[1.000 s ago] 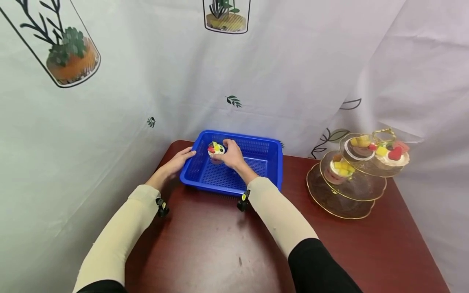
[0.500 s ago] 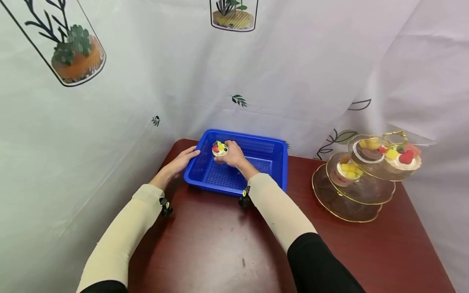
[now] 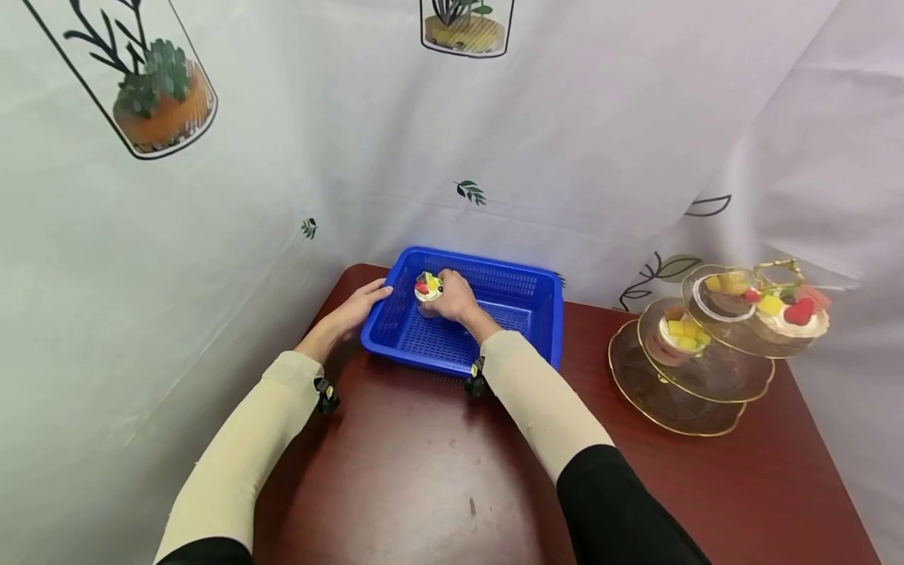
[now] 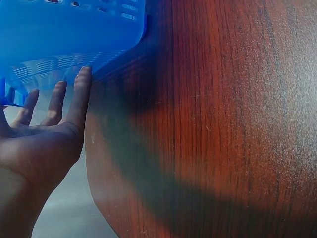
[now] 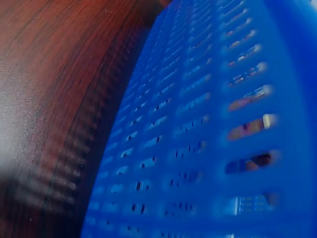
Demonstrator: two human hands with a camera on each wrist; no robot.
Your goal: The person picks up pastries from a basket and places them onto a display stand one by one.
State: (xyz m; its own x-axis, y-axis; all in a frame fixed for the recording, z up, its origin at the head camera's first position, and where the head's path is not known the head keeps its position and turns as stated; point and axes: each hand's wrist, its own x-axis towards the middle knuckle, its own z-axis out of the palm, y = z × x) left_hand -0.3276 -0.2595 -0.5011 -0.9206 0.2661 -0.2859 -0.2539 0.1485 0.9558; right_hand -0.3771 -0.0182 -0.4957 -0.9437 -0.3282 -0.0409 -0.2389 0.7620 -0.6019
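Observation:
Inside a blue plastic basket [image 3: 452, 365], near its left end, stands a small dessert cup [image 3: 428, 289] topped with cream and red and yellow fruit pieces. My right hand [image 3: 455, 298] grips this cup from its right side; the thumb and lower cup are mostly hidden. My left hand [image 3: 359, 308] holds the basket's left rim, thumb over the edge. In the left wrist view, several fingers [image 4: 79, 96] lie against the basket's outer wall. Only the slotted front wall [image 5: 193, 124] of the basket fills the right wrist view, with the right hand mostly hidden behind it.
A tiered gold-rimmed glass stand [image 3: 706, 384] stands at the right of the brown table [image 3: 395, 479]. Several fruit-topped desserts sit on it, including a mango cup [image 3: 681, 337] and a strawberry-topped one [image 3: 791, 318]. A patterned white curtain [image 3: 381, 141] hangs close behind.
My right hand's spread fingers have closed in lower around the dessert cup. The left hand stays on the rim. The head view has turned slightly, shifting the whole scene a little rightward.

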